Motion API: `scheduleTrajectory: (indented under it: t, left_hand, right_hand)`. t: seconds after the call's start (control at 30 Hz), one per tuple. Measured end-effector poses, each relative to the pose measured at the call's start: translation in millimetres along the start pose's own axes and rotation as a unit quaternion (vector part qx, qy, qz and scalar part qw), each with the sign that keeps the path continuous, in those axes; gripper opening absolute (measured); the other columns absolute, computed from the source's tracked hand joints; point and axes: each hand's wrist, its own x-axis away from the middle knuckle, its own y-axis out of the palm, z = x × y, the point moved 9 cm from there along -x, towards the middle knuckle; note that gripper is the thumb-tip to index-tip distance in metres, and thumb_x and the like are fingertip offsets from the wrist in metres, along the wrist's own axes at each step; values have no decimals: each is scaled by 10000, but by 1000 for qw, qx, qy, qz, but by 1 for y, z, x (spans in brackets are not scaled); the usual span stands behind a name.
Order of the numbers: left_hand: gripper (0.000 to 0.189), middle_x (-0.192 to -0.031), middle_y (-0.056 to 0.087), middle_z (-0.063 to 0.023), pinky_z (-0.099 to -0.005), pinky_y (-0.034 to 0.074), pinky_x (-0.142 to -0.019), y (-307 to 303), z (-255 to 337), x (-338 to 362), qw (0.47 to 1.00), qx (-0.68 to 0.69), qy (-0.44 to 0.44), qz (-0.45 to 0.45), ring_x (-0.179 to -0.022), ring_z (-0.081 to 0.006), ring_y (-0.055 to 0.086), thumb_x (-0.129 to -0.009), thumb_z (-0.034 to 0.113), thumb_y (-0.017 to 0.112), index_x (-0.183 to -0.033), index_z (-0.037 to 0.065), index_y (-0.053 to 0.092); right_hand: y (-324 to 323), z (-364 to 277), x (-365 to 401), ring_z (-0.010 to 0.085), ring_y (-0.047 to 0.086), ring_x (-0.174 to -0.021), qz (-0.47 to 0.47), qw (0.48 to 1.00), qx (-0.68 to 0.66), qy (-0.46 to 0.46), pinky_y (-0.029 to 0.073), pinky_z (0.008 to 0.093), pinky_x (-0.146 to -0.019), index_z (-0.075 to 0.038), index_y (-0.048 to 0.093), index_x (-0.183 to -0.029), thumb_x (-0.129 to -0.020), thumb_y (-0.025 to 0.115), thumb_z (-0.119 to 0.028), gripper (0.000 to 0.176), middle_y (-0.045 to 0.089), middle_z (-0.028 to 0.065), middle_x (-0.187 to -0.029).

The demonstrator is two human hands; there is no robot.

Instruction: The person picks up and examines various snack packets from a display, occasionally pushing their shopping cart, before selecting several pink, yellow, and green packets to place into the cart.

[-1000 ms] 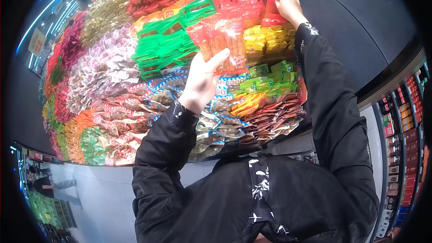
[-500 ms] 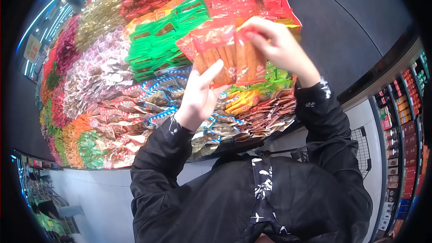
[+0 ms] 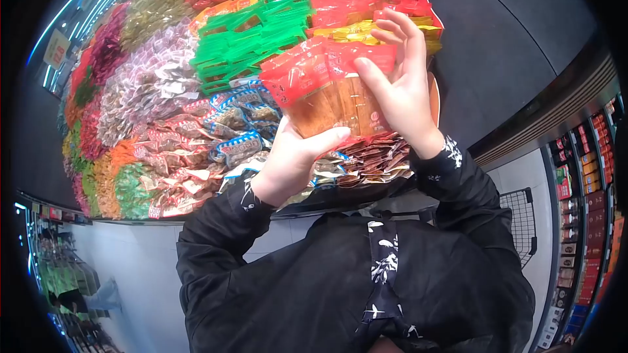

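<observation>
A bunch of flat snack packets (image 3: 333, 101) with red tops and clear fronts, showing orange-brown strips, is fanned slightly above the display. My left hand (image 3: 294, 157) grips the bunch from its lower left, thumb across the front and the other fingers hidden behind. Against the right side of the packets is my right hand (image 3: 405, 91), its thumb over the front near the red top. Its fingers are stretched out and spread above the packets' right edge. Beneath lie yellow packets (image 3: 356, 30) and dark red-brown packets (image 3: 376, 160).
Green packets (image 3: 255, 33) and more red packets (image 3: 347, 0) lie in rows behind. Heaps of wrapped snacks (image 3: 150, 91) spread to the left. A dark counter surface (image 3: 484, 39) lies at right, with a wire basket (image 3: 522, 222) and stocked shelves (image 3: 582, 209) beyond.
My right hand has opened from its pinch on a packet's top, fingers now spread. That packet now overlaps the others in my left hand, and the bunch sits slightly lower.
</observation>
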Motion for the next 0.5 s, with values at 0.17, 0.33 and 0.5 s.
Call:
scheduleTrajectory:
  t: [0.17, 0.33, 0.5]
  left_hand:
    - [490, -1162, 560, -77, -314, 464, -881, -10, -2, 29, 999, 2, 0, 32, -1038, -163, 565, -778, -8, 651, -1227, 5, 456]
    - [502, -1204, 536, -104, -348, 430, -946, -5, -19, 47, 996, 71, -1, 56, -1112, -197, 531, -826, 56, 630, -1271, 6, 404]
    - [521, -1294, 462, -117, -426, 402, -981, 3, -47, 38, 993, 94, 45, 57, -1212, -240, 457, -937, 340, 488, -1335, 49, 319]
  right_hand:
    - [39, 19, 73, 149, 457, -1158, -253, 789, -438, 347, 391, 300, -960, 8, 344, -1332, -892, 583, -220, 550, 463, 93, -1294]
    - [38, 23, 100, 132, 513, -1102, -250, 773, -428, 396, 409, 294, -943, 9, 378, -1309, -922, 525, -181, 455, 500, 88, -1256]
    - [15, 28, 112, 147, 492, -1146, -195, 727, -495, 435, 416, 312, -948, -9, 365, -1318, -926, 504, -152, 440, 487, 80, -1273]
